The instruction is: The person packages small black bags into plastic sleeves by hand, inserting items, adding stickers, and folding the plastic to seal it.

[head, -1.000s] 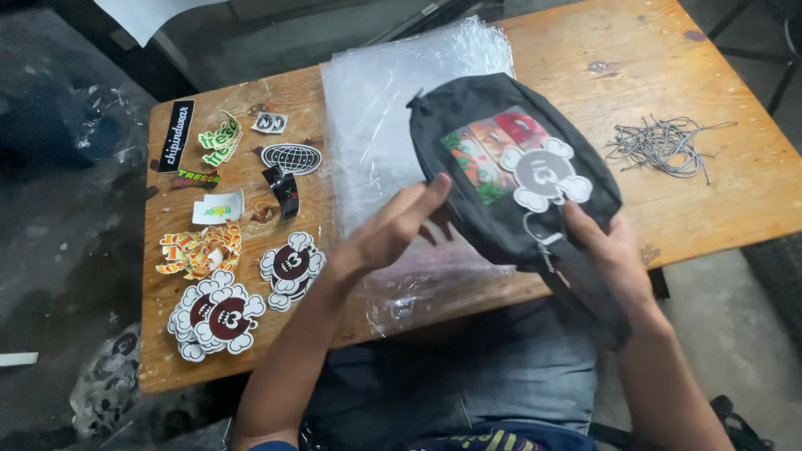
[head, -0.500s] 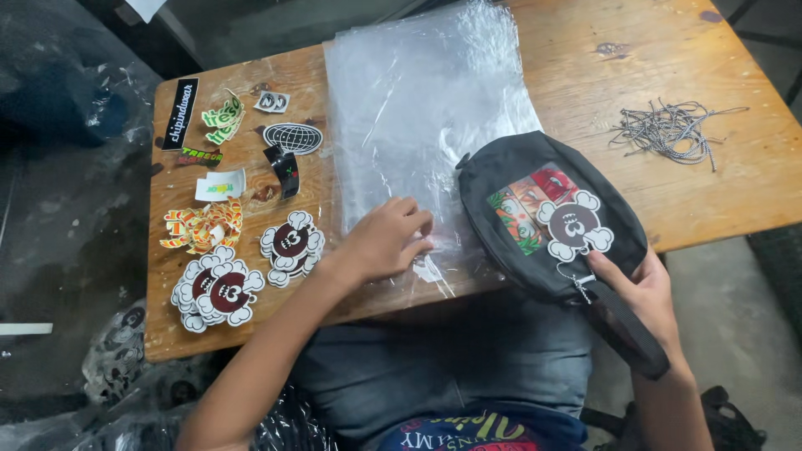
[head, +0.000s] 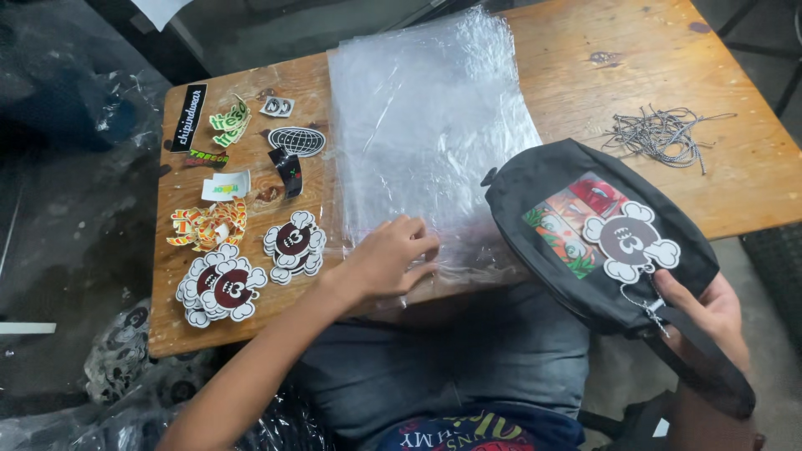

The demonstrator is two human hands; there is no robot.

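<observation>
My right hand (head: 706, 313) grips a black pouch bag (head: 551, 200) by its lower end near the zip pull, holding it over the table's front right edge. A colourful picture patch and a white-and-brown skull-shaped sticker sit on the bag's face. My left hand (head: 388, 260) rests with fingers curled on the near edge of a stack of clear plastic bags (head: 426, 125) lying in the middle of the wooden table (head: 585, 42).
Piles of stickers (head: 221, 288) cover the table's left side: skull shapes, an oval globe, green and orange lettering, a black strip. A tangle of grey cords (head: 660, 134) lies at the right. Crumpled plastic lies on the floor at the left.
The bag has moved right and down off the plastic stack, held now by my right hand alone. My left hand left the bag and settled on the plastic's near edge.
</observation>
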